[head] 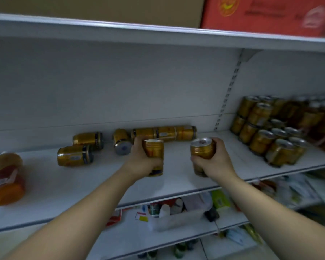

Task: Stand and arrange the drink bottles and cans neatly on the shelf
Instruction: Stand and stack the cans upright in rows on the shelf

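Two gold cans are in hand: the left grip [144, 160] clamps the left can [153, 149], the right grip [215, 158] the right can [202, 149], both over the shelf [45, 184]. Stacked cans [261, 141] stand neatly at right; fallen cans [74, 155] and an orange bottle [6, 179] lie unsorted, so perhaps half remains.

Dim, soft light; edges smeared, bowed by wide-angle lens.

A shop is showing here: a white metal shelf [176, 184] is hanging on a slotted upright [227, 98]. Identical gold cans [261, 139] are standing stacked in rows at its right end. A red carton [266, 14] and a brown carton [101, 8] are sitting above, and a small label [141, 216] is lying among packaged goods [165, 209] below.
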Motion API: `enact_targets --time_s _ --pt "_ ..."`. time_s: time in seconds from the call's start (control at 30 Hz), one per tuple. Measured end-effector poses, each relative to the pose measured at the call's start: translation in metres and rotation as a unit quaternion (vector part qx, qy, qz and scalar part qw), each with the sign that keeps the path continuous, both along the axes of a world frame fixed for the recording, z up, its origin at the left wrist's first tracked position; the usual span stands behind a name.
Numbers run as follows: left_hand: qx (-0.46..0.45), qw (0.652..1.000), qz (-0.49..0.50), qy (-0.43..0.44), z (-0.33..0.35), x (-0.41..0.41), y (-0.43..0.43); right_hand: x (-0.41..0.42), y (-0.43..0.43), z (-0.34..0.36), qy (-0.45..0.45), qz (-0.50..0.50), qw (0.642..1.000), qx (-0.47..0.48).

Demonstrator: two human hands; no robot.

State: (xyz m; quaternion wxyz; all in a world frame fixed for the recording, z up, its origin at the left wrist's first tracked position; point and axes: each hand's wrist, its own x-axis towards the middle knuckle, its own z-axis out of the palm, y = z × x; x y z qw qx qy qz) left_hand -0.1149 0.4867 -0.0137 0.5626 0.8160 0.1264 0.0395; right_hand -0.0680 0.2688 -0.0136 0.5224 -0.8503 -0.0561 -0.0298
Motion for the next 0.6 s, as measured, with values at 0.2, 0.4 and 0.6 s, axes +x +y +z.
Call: enact_targets --time_s 0.2,0.4,0.6 --pt "-0.051 0.990 -0.086 -0.097 0.036 0.023 -0.105 -0.003 -0.088 0.038 -0.036 -0.117 0.991 0.043" --pt "-0.046 0.982 -0.160 -0.086 0.057 0.042 -0.232 -0.010 -0.218 0.055 -0.043 -0.171 0.983 0.049" --pt "-0.046 0.984 -0.158 -0.066 0.057 0.062 -0.360 -0.014 -0.358 0.058 -0.012 -0.169 0.985 0.038"
